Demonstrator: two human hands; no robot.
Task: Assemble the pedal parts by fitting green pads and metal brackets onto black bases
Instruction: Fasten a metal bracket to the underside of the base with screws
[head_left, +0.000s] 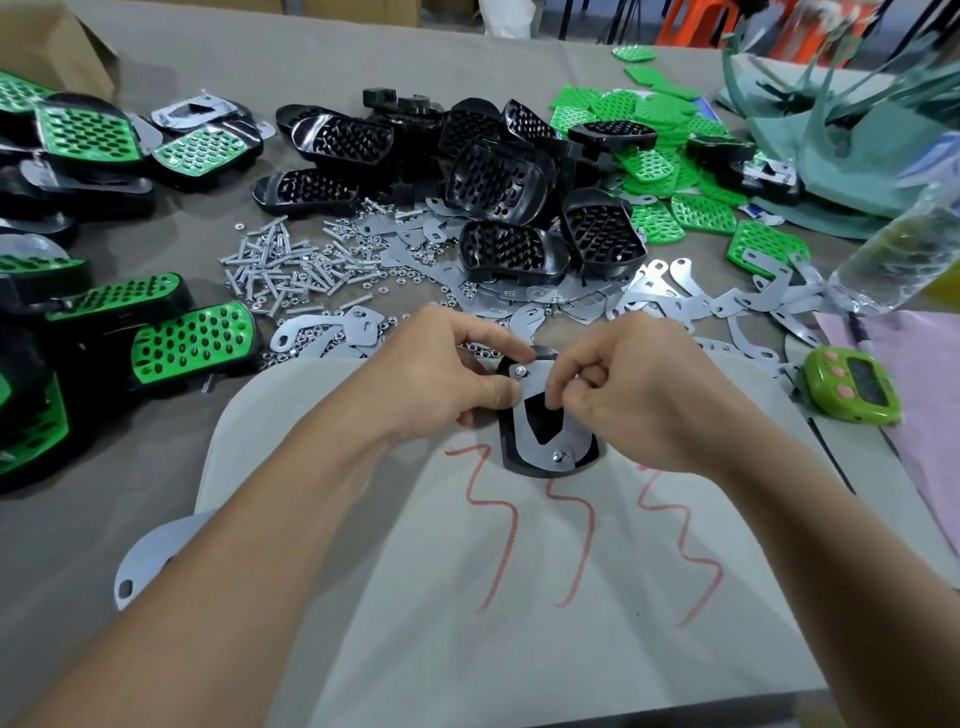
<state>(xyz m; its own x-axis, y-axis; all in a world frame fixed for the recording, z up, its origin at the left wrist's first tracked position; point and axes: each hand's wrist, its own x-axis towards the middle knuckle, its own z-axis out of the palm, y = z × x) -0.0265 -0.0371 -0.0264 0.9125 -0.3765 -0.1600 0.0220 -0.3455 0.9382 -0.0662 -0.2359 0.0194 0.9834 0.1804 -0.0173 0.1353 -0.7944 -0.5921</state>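
Left hand (441, 374) and right hand (639, 400) pinch the bracket (530, 457) — atop the black base (544, 423) (long axis running away).

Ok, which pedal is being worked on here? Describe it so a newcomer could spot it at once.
Find the pale grey sheet with red squiggles in front of the person. At its far edge, the left hand and right hand hold a black plastic pedal base. It alone lies on the sheet, apart from the heap of black bases, with a silver metal bracket and two screws facing up.
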